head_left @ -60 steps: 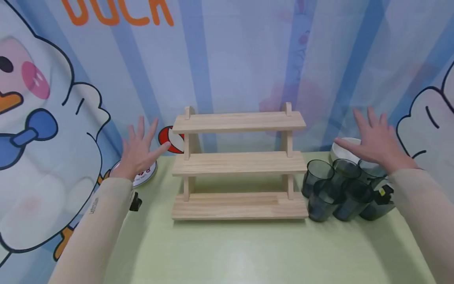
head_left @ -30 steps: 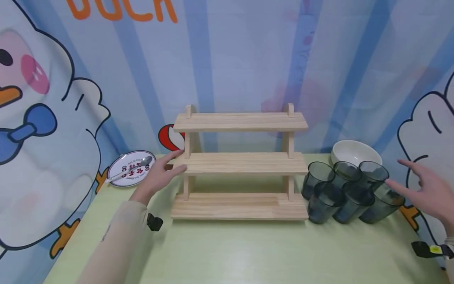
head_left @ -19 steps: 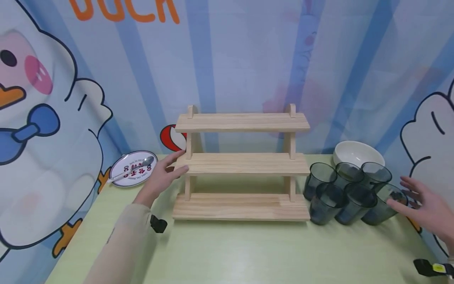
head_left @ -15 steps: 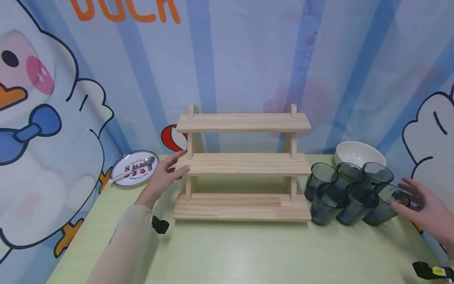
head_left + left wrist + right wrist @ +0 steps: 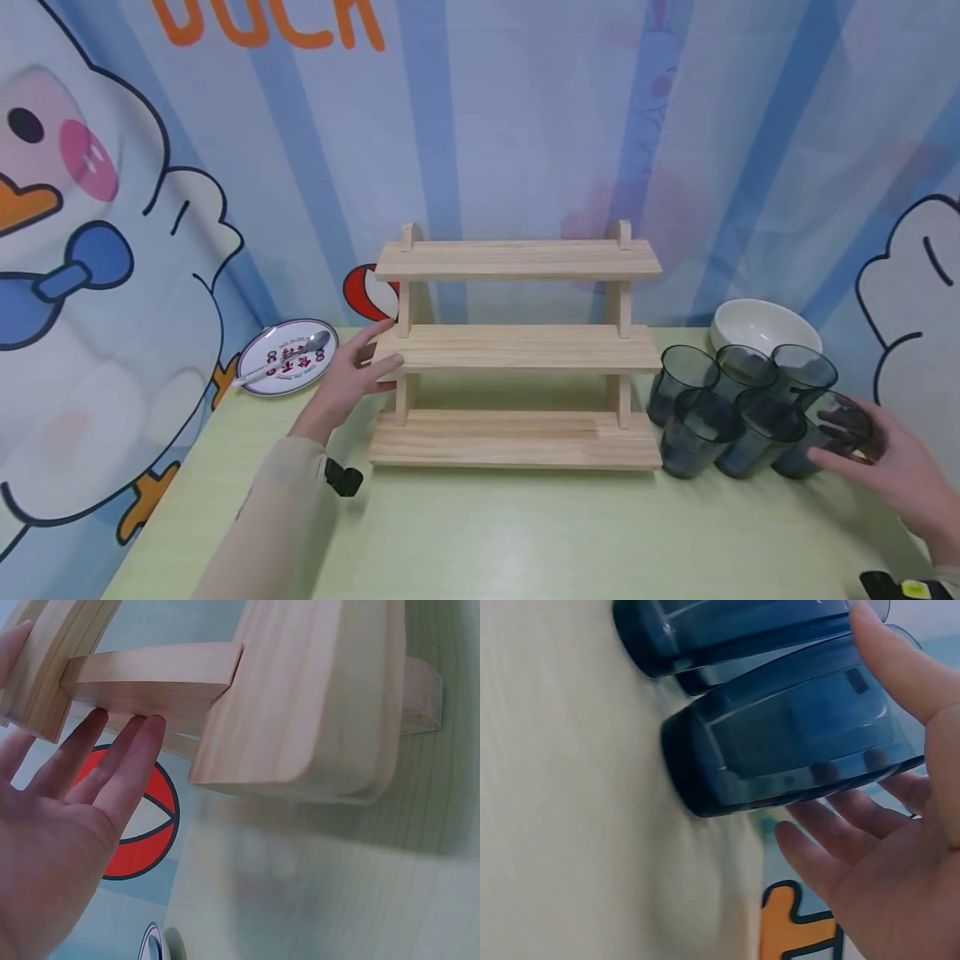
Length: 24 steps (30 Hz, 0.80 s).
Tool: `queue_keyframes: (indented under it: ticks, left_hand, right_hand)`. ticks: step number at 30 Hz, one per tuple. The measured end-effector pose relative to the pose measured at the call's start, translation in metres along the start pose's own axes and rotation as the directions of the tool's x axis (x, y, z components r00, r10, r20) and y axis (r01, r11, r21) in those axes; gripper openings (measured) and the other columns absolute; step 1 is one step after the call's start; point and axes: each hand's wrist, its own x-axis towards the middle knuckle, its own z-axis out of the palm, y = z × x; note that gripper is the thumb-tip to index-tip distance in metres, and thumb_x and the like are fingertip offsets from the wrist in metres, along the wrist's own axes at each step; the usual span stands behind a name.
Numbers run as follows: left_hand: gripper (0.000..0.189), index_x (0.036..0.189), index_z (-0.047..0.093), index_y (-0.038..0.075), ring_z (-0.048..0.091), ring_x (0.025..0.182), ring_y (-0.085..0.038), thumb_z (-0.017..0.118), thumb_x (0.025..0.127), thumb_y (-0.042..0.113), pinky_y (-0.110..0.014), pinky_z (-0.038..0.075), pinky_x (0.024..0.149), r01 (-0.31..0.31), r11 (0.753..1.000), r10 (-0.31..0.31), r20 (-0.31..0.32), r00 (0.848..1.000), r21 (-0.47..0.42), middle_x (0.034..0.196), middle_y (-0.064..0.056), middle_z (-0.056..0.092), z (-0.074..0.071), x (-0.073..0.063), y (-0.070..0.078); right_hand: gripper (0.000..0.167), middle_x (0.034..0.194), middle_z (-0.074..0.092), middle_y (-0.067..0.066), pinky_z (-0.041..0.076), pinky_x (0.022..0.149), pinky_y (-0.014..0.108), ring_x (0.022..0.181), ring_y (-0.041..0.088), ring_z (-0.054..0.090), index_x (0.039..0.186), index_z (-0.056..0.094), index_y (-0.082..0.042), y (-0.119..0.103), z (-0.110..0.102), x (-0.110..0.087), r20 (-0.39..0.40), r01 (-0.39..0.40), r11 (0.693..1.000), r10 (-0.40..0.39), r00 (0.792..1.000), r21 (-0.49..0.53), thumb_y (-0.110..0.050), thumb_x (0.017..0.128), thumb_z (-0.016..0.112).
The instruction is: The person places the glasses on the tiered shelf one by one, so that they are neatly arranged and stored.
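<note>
Blue-grey cup (image 5: pixel 795 724), part. obsc., R-wrist view

A beige long sleeve (image 5: pixel 273 508) with a faint dark mark along its outer edge dresses the person's left arm, a blocky black wrist camera (image 5: pixel 344 478) at its cuff. At right, a matching beige cuff (image 5: pixel 948 575) meets a second black camera (image 5: pixel 879 586) bearing a bright yellow patch (image 5: pixel 915 590).

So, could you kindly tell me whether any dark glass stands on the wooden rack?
No, all six dark glasses are grouped to the right of the wooden rack.
</note>
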Motion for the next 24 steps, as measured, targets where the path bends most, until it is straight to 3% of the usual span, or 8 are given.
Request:
queue_keyframes:
  ticks: [2,5,10,13,14,17,21,24]
  left_hand:
    - [0.074,0.163,0.038,0.033,0.053,0.139,-0.041,0.075,0.099,0.035,-0.052,0.058,0.099,0.001,1.000,-0.001,0.002,1.000,-0.010,0.159,-0.019,0.044,0.001,0.000,0.000]
    - [0.074,0.163,0.039,0.034,0.053,0.139,-0.041,0.076,0.099,0.034,-0.052,0.058,0.099,0.005,1.000,-0.005,-0.003,1.000,-0.025,0.159,-0.018,0.045,0.002,0.000,0.000]
    - [0.073,0.163,0.040,0.032,0.053,0.138,-0.042,0.076,0.099,0.030,-0.054,0.058,0.098,0.010,0.999,-0.011,-0.025,1.000,-0.050,0.158,-0.019,0.045,0.003,0.001,-0.001]
    - [0.073,0.163,0.040,0.031,0.053,0.138,-0.043,0.076,0.099,0.029,-0.054,0.058,0.097,0.010,0.999,-0.012,-0.038,0.999,-0.050,0.158,-0.020,0.045,0.003,0.001,-0.001]
    - [0.073,0.163,0.040,0.030,0.053,0.138,-0.043,0.076,0.099,0.029,-0.054,0.058,0.097,0.009,0.999,-0.011,-0.040,0.999,-0.051,0.158,-0.020,0.045,0.004,0.000,-0.001]
    - [0.073,0.163,0.040,0.030,0.053,0.138,-0.043,0.076,0.099,0.029,-0.055,0.058,0.097,0.003,0.999,-0.005,-0.040,0.999,-0.051,0.159,-0.020,0.044,0.005,-0.001,0.000]
    - [0.073,0.163,0.039,0.030,0.052,0.138,-0.044,0.075,0.100,0.029,-0.056,0.058,0.098,-0.008,0.999,0.006,-0.041,0.999,-0.052,0.158,-0.021,0.044,0.007,-0.001,-0.001]
    - [0.072,0.162,0.041,0.032,0.053,0.137,-0.043,0.075,0.099,0.028,-0.054,0.058,0.097,-0.011,0.998,0.008,-0.051,0.999,-0.055,0.158,-0.020,0.045,0.007,-0.001,-0.003]
  right_hand:
    - [0.101,0.151,0.034,0.044,0.046,0.116,0.038,0.134,0.064,0.034,0.167,0.008,0.002,0.004,0.003,-0.002,-0.012,-0.028,0.999,0.029,1.000,0.027,-0.033,0.100,0.075]
    - [0.096,0.147,0.046,0.030,0.036,0.115,0.067,0.138,0.061,0.035,0.167,0.016,-0.002,0.010,0.007,-0.004,-0.032,-0.061,0.997,0.063,0.998,0.039,-0.036,0.099,0.075]
    - [0.091,0.125,0.054,-0.011,0.055,0.090,0.019,0.118,0.012,0.057,0.165,0.027,-0.005,0.015,0.011,-0.003,-0.042,-0.051,0.998,0.052,0.998,0.025,-0.036,0.096,0.078]
    - [0.092,0.133,0.060,0.006,0.042,0.070,0.005,0.117,0.009,0.059,0.165,0.026,-0.007,0.014,0.015,-0.002,-0.042,-0.053,0.998,0.054,0.998,0.029,-0.036,0.096,0.079]
    - [0.093,0.139,0.059,0.017,0.041,0.069,0.005,0.122,0.021,0.060,0.166,0.025,-0.008,0.013,0.017,-0.001,-0.043,-0.062,0.998,0.063,0.997,0.028,-0.037,0.096,0.079]
    - [0.096,0.149,0.045,0.039,0.042,0.067,0.006,0.115,0.018,0.062,0.166,0.023,-0.006,0.010,0.022,-0.001,-0.061,-0.082,0.996,0.083,0.995,0.026,-0.039,0.095,0.079]
    - [0.094,0.145,0.045,0.040,0.045,0.066,0.007,0.093,-0.020,0.040,0.163,0.024,-0.002,0.010,0.025,-0.001,-0.083,-0.079,0.996,0.083,0.993,0.049,-0.037,0.095,0.080]
    - [0.093,0.142,0.047,0.040,0.048,0.065,0.009,0.088,-0.022,0.042,0.161,0.026,0.000,0.009,0.026,-0.002,-0.080,-0.076,0.996,0.080,0.994,0.056,-0.036,0.095,0.080]
